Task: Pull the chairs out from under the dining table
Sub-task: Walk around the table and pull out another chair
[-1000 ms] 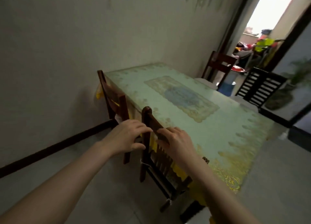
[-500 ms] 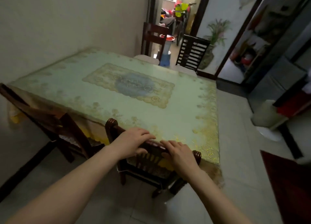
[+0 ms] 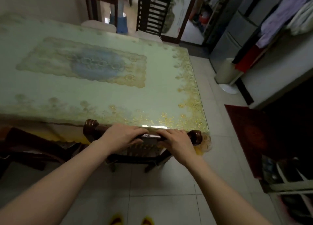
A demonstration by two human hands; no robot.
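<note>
A dark wooden chair point(image 3: 91, 129) stands tucked under the near edge of the dining table point(image 3: 101, 92), which is covered with a pale green and gold cloth. My left hand point(image 3: 122, 136) and my right hand point(image 3: 176, 141) both grip the chair's top rail, side by side. A second dark chair point(image 3: 33, 147) stands to the left at the same table edge, its seat partly under the cloth. Two more dark chairs stand at the far side: one point(image 3: 101, 1) at the left, one point(image 3: 152, 11) with a slatted back.
A red mat point(image 3: 250, 133) lies on the tiled floor to the right. A white fan base point(image 3: 227, 79) stands near a grey cabinet. A shoe rack point(image 3: 291, 182) is at the lower right. A blue and white container point(image 3: 121, 21) stands beyond the table.
The view has swung right and down, so I now face the chair's back squarely. Both hands have stayed on its top rail and moved closer to its middle.
</note>
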